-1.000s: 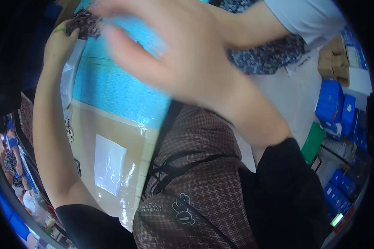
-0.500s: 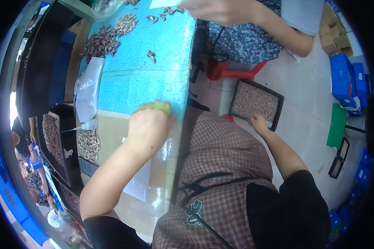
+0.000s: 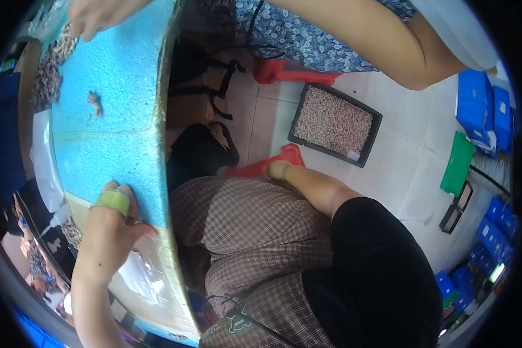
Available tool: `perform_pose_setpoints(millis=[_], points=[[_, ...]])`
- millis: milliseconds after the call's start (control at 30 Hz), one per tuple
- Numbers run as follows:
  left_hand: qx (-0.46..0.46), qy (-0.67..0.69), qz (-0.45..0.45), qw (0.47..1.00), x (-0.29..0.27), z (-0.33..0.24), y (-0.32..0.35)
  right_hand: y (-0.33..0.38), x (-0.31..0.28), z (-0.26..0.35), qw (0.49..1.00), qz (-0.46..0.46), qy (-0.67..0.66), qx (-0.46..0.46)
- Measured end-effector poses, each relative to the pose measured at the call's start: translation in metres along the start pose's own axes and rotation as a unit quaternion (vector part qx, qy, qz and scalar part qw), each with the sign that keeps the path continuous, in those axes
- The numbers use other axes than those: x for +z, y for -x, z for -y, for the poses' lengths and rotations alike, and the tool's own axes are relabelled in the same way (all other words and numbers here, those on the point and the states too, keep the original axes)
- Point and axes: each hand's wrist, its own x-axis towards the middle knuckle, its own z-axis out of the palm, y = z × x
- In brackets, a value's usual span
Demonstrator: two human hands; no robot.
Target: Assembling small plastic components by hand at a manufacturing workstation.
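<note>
My left hand [image 3: 113, 223] rests near the front right corner of the blue mat [image 3: 110, 156], fingers curled and thumb toward the table edge. A yellow-green wrap [image 3: 113, 200] goes round its fingers. A thin dark thing shows by the thumb, too small to name. My right hand [image 3: 278, 169] reaches down against the red plastic stool [image 3: 290, 154] beside my checked apron [image 3: 261, 206]; its fingers are mostly hidden. One small brownish piece [image 3: 94, 103] lies alone on the mat, with a heap of dark pieces [image 3: 47, 86] at its left edge.
A black tray [image 3: 362, 158] full of small pale pieces stands on the floor. Across the corner sits another person, whose hand [image 3: 101, 14] is over the mat. Blue bins [image 3: 475, 110] and a green crate [image 3: 455, 162] stand at right. A white plastic sheet [image 3: 45, 156] edges the mat.
My view has shifted right, so the table appears farther left. My right hand has moved from near the black tray to the red stool. My left hand stays by the mat's front edge.
</note>
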Motion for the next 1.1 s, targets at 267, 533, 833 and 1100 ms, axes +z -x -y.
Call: perform_pose_setpoints(millis=[267,533,833,1100], points=[[-0.054,0.008,-0.006,0.998,0.001,-0.007,-0.003,0.024,0.030,-0.020,0.994,-0.097,0.053,-0.023],[-0.089,0.025,-0.007,0.996,0.006,-0.011,-0.004,0.039,0.010,-0.016,0.997,-0.045,0.013,-0.057],[-0.053,0.069,-0.058,0.995,0.012,-0.003,0.007,0.038,0.025,-0.014,0.992,-0.121,-0.026,0.008],[-0.015,0.027,-0.046,0.998,0.012,0.014,0.014,0.049,0.037,-0.040,0.974,-0.067,-0.107,0.186]])
